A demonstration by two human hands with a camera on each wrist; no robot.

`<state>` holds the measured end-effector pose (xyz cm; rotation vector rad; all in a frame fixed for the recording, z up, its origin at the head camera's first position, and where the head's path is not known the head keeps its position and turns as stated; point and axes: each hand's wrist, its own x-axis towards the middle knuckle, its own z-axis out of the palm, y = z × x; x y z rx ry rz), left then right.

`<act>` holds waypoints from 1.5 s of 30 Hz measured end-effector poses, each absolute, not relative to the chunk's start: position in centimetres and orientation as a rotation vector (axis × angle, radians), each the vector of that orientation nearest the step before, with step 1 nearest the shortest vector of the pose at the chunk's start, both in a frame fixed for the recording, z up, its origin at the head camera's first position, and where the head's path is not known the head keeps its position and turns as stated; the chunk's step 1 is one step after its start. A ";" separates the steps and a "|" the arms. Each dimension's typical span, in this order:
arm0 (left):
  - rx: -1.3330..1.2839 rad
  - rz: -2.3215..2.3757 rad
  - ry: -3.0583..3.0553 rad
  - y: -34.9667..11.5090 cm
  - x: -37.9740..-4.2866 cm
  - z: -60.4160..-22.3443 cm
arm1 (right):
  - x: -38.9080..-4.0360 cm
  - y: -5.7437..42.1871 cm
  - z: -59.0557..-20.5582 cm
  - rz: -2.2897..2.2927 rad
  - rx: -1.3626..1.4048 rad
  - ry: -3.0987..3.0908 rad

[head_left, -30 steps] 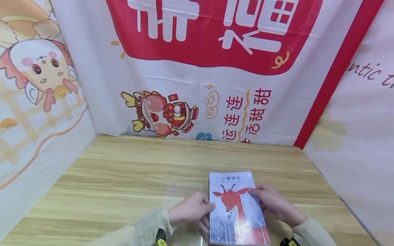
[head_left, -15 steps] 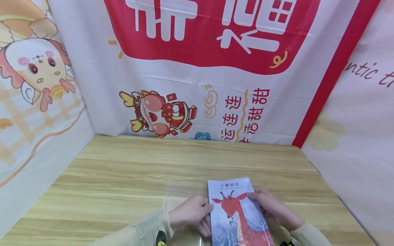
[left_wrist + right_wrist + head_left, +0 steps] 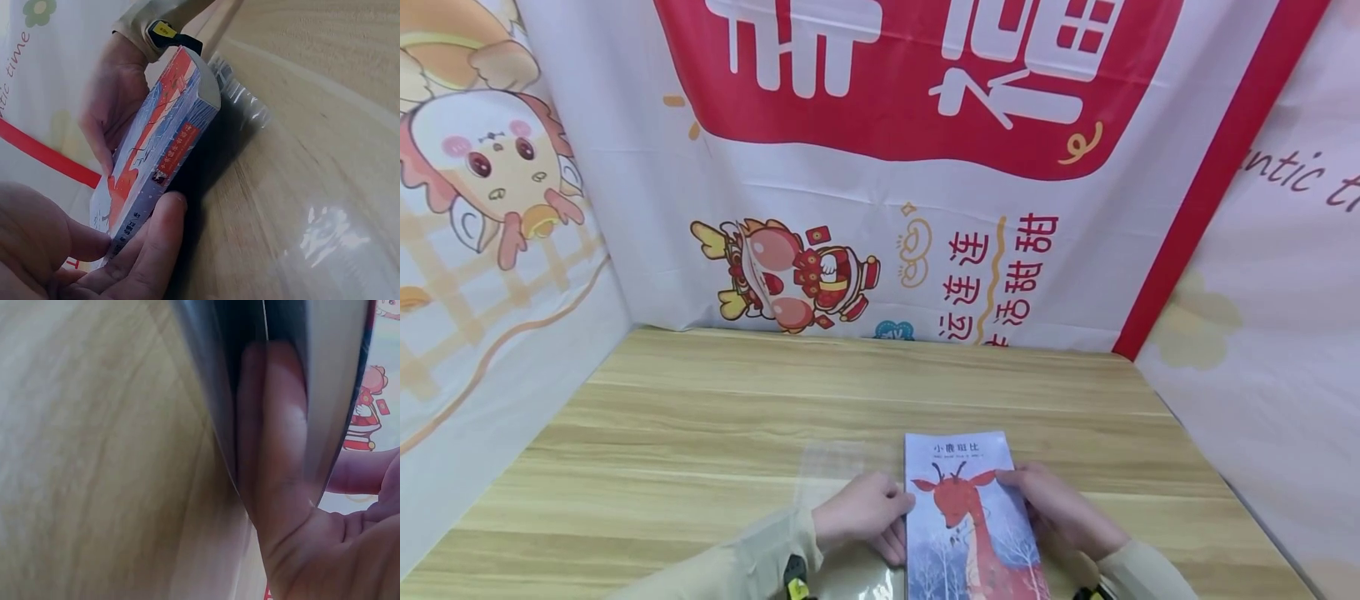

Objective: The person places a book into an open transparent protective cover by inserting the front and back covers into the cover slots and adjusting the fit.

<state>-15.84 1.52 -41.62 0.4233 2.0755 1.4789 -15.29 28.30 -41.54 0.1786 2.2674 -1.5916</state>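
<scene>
A small booth screened with printed cloth

We are looking into a booth-like work corner, walled in on three sides. On the far side we see a creased white cloth (image 3: 820,187) with a big red panel (image 3: 887,100), Chinese characters (image 3: 1041,104) and a cartoon figure (image 3: 782,275) turned sideways. On the left hangs a pastel sheet (image 3: 550,358) with an upside-down cartoon creature (image 3: 505,158); on the right, a pale sheet (image 3: 1270,350) shows a flower (image 3: 1198,325) and English lettering (image 3: 1281,171). A wood-grain table (image 3: 745,400) fills the space between. We cannot tell what building surrounds it.
</scene>
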 end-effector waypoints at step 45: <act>0.486 1.309 2.216 1.3 -16.6 -41.3 | -15.5 28.2 -39.7 -1.016 0.030 2.636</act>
